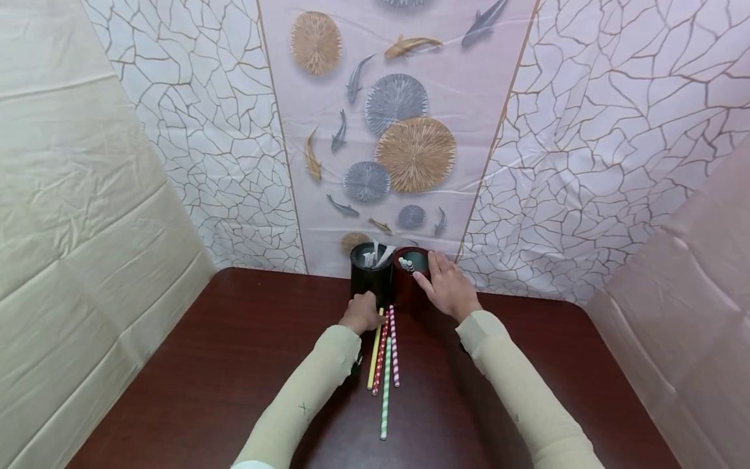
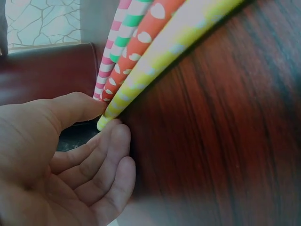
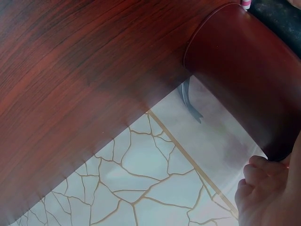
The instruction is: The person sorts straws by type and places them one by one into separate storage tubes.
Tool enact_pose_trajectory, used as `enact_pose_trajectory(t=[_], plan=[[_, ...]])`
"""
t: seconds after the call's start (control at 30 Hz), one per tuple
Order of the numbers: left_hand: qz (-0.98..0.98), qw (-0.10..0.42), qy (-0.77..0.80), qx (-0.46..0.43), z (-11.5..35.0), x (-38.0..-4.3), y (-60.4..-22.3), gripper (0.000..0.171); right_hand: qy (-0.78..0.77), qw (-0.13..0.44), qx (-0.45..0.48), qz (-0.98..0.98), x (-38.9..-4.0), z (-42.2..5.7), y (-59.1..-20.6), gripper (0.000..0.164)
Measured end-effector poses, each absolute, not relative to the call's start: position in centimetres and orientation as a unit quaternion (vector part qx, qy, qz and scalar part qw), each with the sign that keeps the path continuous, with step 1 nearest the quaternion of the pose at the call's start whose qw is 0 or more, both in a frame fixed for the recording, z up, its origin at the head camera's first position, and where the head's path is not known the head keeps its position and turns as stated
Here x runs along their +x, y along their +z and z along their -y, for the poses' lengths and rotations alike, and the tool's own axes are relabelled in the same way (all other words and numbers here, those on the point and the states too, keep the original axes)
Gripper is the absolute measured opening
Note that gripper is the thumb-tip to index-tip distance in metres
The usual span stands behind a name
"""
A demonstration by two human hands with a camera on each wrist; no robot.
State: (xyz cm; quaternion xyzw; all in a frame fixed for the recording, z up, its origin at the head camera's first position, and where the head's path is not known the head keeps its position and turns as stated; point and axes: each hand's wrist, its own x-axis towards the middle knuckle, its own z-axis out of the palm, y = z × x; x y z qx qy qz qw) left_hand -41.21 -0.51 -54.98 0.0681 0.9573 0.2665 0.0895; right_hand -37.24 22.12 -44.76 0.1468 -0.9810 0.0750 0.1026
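My left hand [image 1: 362, 314] pinches the near-black-cup end of a yellow paper straw [image 2: 164, 54] between thumb and fingers. Close beside it lie a red straw with white marks [image 2: 141, 44], a green-striped straw [image 1: 385, 397] and a pink-striped straw [image 1: 394, 355]. At the table's back stands a black cup [image 1: 370, 280] with white strips sticking out. Touching or nearly touching it is a dark red cup [image 3: 240, 70], with a few white-tipped sticks leaning inside. My right hand [image 1: 448, 286] holds this cup at its rim, thumb in front and fingers on the right side.
The dark reddish-brown table [image 1: 234, 378] ends at a patterned cloth backdrop [image 1: 527, 195] right behind the cups. Pale cloth walls [image 1: 105, 215] flank it on both sides.
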Motion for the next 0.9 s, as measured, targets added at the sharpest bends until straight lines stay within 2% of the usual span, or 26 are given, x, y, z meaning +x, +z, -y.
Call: enact_pose_trajectory(t=[0.23,0.33,0.73,0.9], plan=[[-0.955,0.094,0.272,0.064,0.4,-37.1,-50.0,0.022,0.075,0.119,0.154,0.978,-37.2,-22.0,-44.7,0.082],[-0.955,0.086,0.277,0.066,0.3,-36.2,-49.5,0.023,0.075,0.120,0.153,0.978,-37.2,-22.1,-44.7,0.082],[-0.949,0.093,0.292,0.072,0.9,-36.3,-49.4,0.022,0.077,0.113,0.152,0.979,-37.4,-22.1,-44.8,0.082],[-0.953,0.101,0.276,0.070,1.1,-36.6,-49.1,0.027,0.073,0.105,0.146,0.981,-37.3,-22.1,-44.6,0.083]])
